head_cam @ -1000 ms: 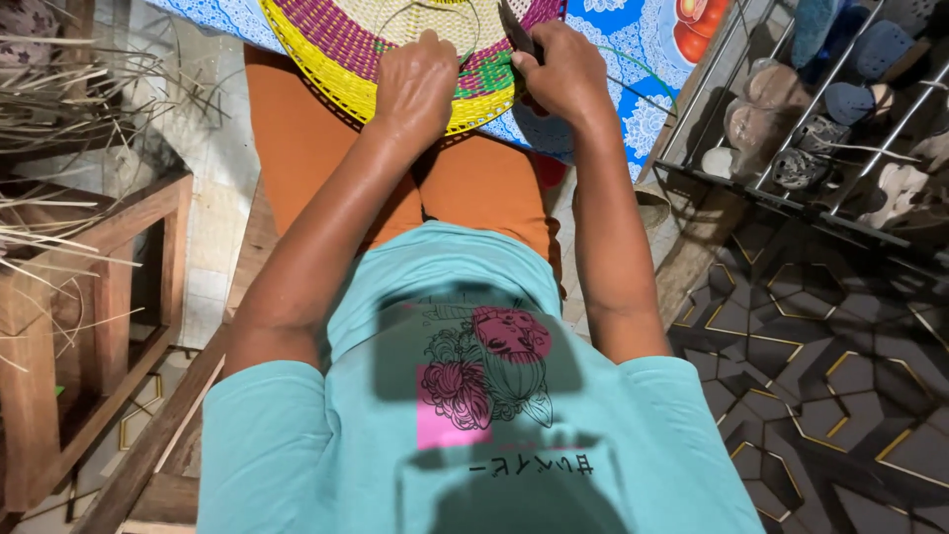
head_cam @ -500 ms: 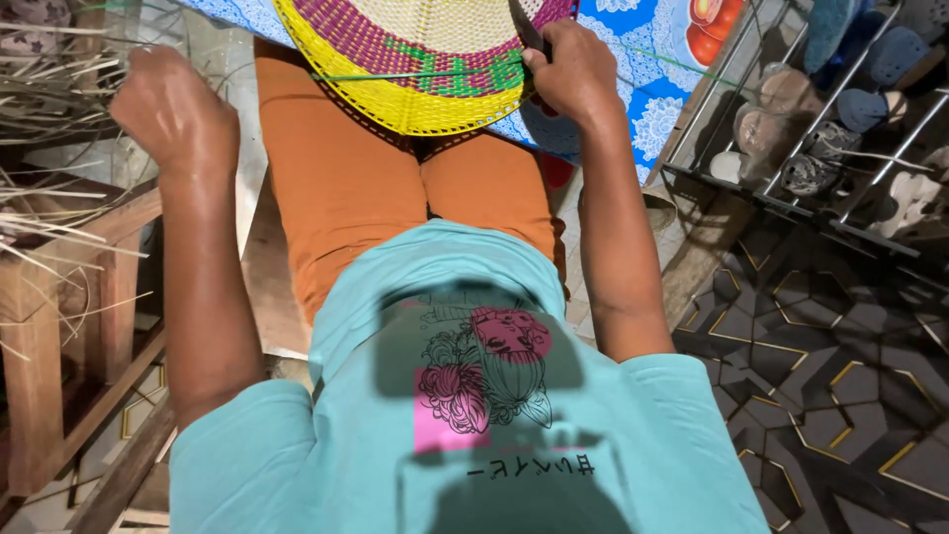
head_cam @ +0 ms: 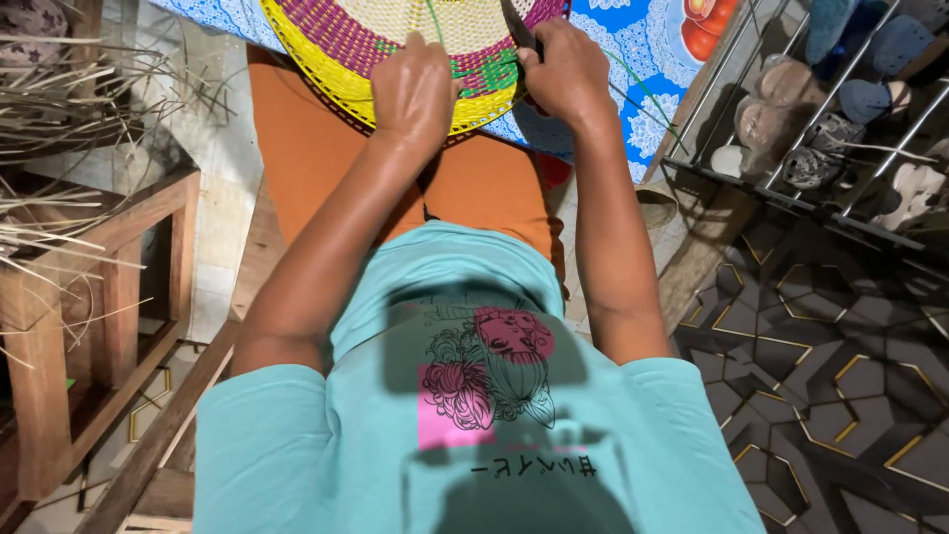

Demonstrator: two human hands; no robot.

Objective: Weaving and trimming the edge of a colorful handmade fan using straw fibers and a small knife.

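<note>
Woven mat [head_cam: 415, 40] on lap | both hands pinching green strand [head_cam: 633, 84] | patterned floor [head_cam: 840, 376], shoe rack [head_cam: 840, 109]

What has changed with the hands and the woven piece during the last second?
The left hand, which half a second ago was pulled out to the left with a green strand, has come back onto the yellow rim of the woven piece. The right hand stayed at the edge, its grip unchanged on a dark tool.
</note>
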